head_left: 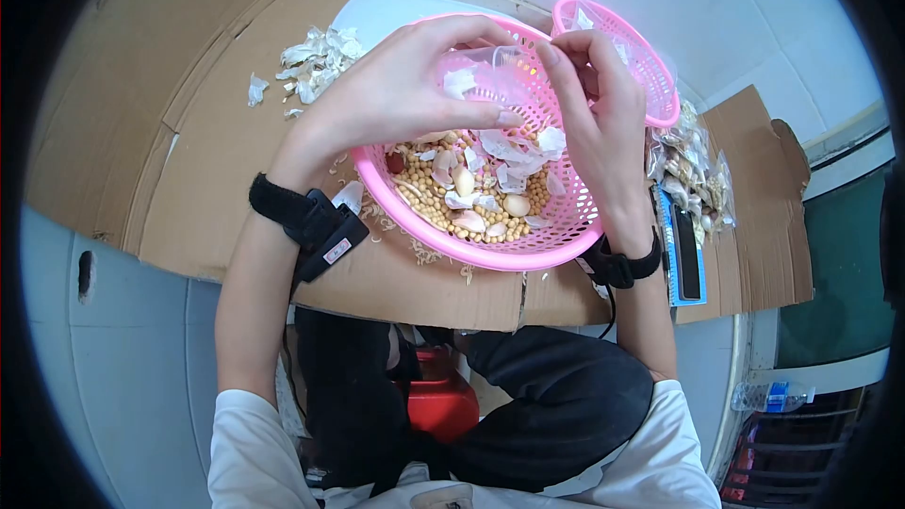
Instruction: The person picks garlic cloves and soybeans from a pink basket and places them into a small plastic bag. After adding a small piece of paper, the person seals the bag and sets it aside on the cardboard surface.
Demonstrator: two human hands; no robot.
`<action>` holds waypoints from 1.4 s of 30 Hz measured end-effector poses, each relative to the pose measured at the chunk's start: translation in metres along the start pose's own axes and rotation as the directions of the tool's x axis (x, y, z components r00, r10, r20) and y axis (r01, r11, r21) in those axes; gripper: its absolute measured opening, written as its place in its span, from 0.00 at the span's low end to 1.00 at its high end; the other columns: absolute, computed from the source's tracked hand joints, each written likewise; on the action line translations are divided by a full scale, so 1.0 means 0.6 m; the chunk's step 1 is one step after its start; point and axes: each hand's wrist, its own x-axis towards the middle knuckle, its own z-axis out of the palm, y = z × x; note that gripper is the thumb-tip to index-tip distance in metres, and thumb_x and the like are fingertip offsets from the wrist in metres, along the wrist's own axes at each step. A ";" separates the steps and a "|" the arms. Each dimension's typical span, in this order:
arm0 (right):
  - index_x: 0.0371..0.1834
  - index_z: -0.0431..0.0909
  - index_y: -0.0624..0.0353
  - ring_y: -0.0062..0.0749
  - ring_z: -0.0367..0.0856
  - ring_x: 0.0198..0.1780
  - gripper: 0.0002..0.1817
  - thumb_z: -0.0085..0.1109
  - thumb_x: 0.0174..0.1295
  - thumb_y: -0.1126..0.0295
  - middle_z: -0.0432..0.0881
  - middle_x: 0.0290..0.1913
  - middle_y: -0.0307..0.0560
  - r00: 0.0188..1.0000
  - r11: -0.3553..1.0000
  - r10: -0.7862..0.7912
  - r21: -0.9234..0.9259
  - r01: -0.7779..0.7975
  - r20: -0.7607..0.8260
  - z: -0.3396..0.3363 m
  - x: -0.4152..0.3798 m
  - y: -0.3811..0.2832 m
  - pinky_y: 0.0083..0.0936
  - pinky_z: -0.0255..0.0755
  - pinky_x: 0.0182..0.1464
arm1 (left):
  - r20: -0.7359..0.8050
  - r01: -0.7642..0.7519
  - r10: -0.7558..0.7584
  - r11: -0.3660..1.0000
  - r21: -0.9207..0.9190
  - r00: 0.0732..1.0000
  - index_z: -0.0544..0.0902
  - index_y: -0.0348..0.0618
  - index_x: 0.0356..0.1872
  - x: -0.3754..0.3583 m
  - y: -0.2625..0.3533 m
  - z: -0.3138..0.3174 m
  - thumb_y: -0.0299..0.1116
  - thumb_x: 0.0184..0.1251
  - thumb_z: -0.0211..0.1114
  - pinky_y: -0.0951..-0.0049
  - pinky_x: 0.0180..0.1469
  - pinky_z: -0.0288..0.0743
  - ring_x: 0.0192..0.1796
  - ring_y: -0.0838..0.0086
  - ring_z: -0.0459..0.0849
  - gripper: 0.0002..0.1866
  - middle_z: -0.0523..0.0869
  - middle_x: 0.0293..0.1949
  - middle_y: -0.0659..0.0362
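Observation:
My left hand is wrapped round a clear plastic cup that lies tilted over the pink basket, with something white inside it. To the right of the cup, my right hand is raised over the basket's right side, thumb and fingers brought together; whatever they pinch is too small to make out. Under both hands the basket holds soybeans, garlic cloves and pale papery skins.
Garlic skins lie on the cardboard at the upper left. A smaller pink basket stands behind, at the right. Filled clear bags and a black phone-like object on a blue item are at the right.

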 end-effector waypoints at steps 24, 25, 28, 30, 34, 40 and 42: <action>0.57 0.87 0.63 0.54 0.85 0.62 0.17 0.62 0.72 0.65 0.77 0.72 0.61 0.620 0.997 -0.067 0.080 0.007 0.782 0.000 -0.027 0.006 0.40 0.78 0.64 | -0.224 0.116 -0.153 0.979 -0.169 0.962 0.80 0.39 0.66 0.009 -0.018 0.011 0.51 0.81 0.67 0.74 0.54 0.80 0.50 0.80 0.85 0.27 0.88 0.52 0.59; 0.61 0.86 0.63 0.55 0.84 0.63 0.19 0.62 0.72 0.65 0.76 0.73 0.63 0.583 0.997 -0.055 0.081 -0.019 0.811 0.000 -0.028 0.006 0.40 0.78 0.65 | -0.224 0.116 -0.153 0.979 -0.169 0.963 0.80 0.39 0.66 0.010 -0.020 0.012 0.51 0.81 0.67 0.74 0.54 0.80 0.50 0.80 0.85 0.27 0.88 0.52 0.59; 0.64 0.82 0.63 0.49 0.87 0.57 0.22 0.64 0.71 0.65 0.81 0.66 0.63 0.648 0.998 0.022 0.027 -0.065 0.761 0.000 -0.032 -0.003 0.38 0.80 0.60 | -0.243 0.080 -0.120 0.983 -0.167 0.963 0.80 0.40 0.66 0.009 -0.025 0.015 0.51 0.81 0.66 0.75 0.53 0.79 0.51 0.80 0.85 0.27 0.87 0.52 0.58; 0.63 0.82 0.62 0.44 0.88 0.52 0.21 0.65 0.70 0.65 0.84 0.60 0.59 0.632 0.987 0.099 0.004 -0.159 0.769 -0.005 -0.025 -0.013 0.36 0.81 0.55 | -0.219 0.132 -0.162 0.981 -0.145 0.962 0.80 0.40 0.67 0.009 -0.020 0.011 0.52 0.81 0.65 0.75 0.52 0.79 0.50 0.80 0.84 0.27 0.87 0.52 0.59; 0.55 0.84 0.62 0.30 0.86 0.40 0.15 0.67 0.68 0.69 0.86 0.42 0.48 0.758 0.987 0.088 0.044 -0.152 0.646 0.001 -0.026 -0.008 0.30 0.80 0.41 | -0.242 0.107 -0.144 0.982 -0.158 0.960 0.80 0.41 0.66 0.006 -0.014 0.015 0.55 0.82 0.63 0.75 0.51 0.79 0.48 0.80 0.83 0.28 0.87 0.53 0.60; 0.45 0.80 0.62 0.17 0.82 0.33 0.05 0.64 0.68 0.77 0.84 0.38 0.36 0.763 0.979 0.173 -0.023 -0.204 0.622 -0.007 -0.018 -0.008 0.20 0.77 0.39 | -0.074 0.342 -0.369 0.907 -0.244 0.926 0.80 0.41 0.65 0.006 0.012 0.001 0.57 0.84 0.58 0.74 0.55 0.79 0.49 0.80 0.82 0.28 0.87 0.55 0.60; 0.44 0.79 0.62 0.16 0.81 0.34 0.05 0.63 0.68 0.77 0.83 0.38 0.36 0.772 0.979 0.161 -0.002 -0.202 0.615 -0.008 -0.018 -0.007 0.20 0.77 0.39 | -0.228 0.123 -0.200 0.942 -0.312 0.953 0.79 0.35 0.59 0.011 -0.014 0.015 0.65 0.79 0.60 0.78 0.27 0.71 0.26 0.84 0.74 0.36 0.87 0.43 0.56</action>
